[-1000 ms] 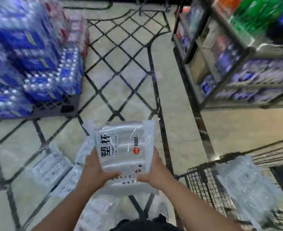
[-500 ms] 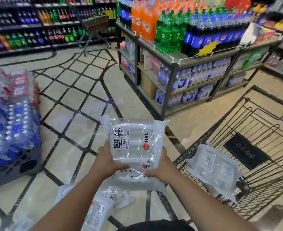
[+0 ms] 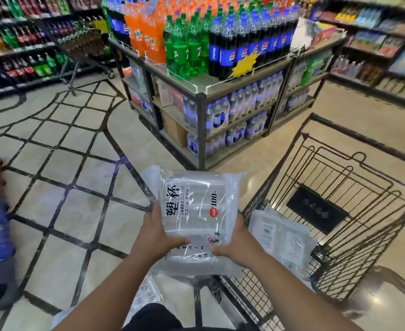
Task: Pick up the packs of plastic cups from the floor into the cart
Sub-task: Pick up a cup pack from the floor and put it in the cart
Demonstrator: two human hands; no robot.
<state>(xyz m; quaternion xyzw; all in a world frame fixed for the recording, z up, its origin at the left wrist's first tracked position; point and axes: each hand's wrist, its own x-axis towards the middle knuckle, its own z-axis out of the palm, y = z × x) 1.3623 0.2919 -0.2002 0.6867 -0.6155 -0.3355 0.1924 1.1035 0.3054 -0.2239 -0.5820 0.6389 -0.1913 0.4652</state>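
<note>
The left hand (image 3: 159,237) and right hand (image 3: 235,244) grip one pack of plastic cups (image 3: 196,211), fingers (image 3: 181,241) curled around its lower sides, in the air just left of the cart (image 3: 316,209). The carrying step is in hand; next it should go right over the rim, beside the second pack (image 3: 282,237) inside

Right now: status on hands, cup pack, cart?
Left hand and right hand both grip the cup pack, held left of the cart. Second pack already in it. Near wall to clear.

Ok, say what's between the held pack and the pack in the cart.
In the head view, the right hand and the cart's wire wall.
</note>
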